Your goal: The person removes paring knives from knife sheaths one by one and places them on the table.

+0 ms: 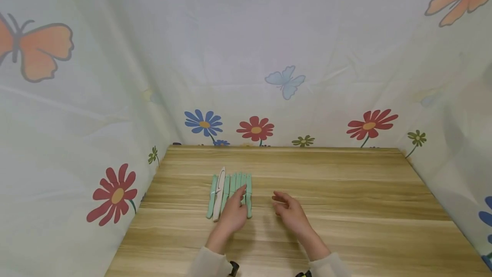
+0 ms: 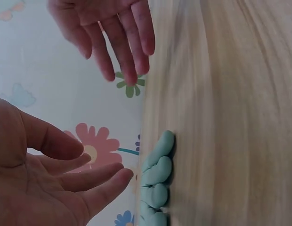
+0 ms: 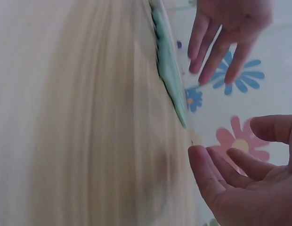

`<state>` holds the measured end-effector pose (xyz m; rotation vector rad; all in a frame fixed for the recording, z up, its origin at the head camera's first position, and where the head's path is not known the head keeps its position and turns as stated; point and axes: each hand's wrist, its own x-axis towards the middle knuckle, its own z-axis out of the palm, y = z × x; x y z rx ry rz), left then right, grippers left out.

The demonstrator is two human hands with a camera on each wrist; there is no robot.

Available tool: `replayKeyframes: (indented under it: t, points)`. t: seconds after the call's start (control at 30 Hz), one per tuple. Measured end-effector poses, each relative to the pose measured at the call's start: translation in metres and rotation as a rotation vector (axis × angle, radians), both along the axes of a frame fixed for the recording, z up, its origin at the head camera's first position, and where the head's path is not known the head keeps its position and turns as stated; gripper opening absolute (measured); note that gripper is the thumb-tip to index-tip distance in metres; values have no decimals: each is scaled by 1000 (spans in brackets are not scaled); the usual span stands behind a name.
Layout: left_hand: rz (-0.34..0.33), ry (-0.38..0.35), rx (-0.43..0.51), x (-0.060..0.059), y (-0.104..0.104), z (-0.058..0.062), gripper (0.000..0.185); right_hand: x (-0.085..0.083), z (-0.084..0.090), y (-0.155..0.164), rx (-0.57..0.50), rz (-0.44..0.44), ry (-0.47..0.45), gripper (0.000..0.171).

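No container is present. A row of mint-green knives [image 1: 235, 191] lies side by side on the wooden counter [image 1: 346, 208], with one cream-white knife [image 1: 219, 193] second from the left of the row; all lie lengthwise, pointing toward the far edge. The row sits left of the counter's centre, well apart from every edge.

The left hand [image 1: 233, 215] is over the near end of the row, fingers relaxed and loosely extended, one fingertip against a green knife near the right side of the set; its grip holds nothing. The left wrist view shows the rounded green handle ends [image 2: 158, 174] just beside the fingertips [image 2: 120, 176]. The right hand [image 1: 290, 210] is just right of the row, apart from it, fingers loosely spread, its grip likewise unoccupied.

A flower-and-butterfly printed curtain [image 1: 246, 54] closes in the counter on the far, left and right sides. Nothing stands between the hands and the knives. The counter surface to the right of the hands and toward the far edge is bare wood, as is the near strip by the sleeves [image 1: 207, 264].
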<state>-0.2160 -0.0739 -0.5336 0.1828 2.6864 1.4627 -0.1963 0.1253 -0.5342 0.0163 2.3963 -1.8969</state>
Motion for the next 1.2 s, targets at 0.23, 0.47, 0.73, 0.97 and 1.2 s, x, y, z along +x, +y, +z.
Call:
replayKeyframes:
  t: [0.23, 0.47, 0.73, 0.97, 1.2]
  points:
    - [-20, -64, -4, -2, 2, -7, 62, 0, -9, -23, -104, 114, -36, 53]
    - [-28, -78, -55, -5, 6, -11, 63, -1, -13, -36, -158, 157, -67, 71]
    - [-37, -82, -80, -7, 10, -12, 63, -3, -17, -41, -194, 183, -90, 73]
    - [-36, -87, -82, -7, 15, -12, 68, -4, -15, -43, -206, 189, -87, 75]
    - [-46, -92, -90, -8, 19, -12, 68, -6, -17, -42, -191, 160, -75, 69]
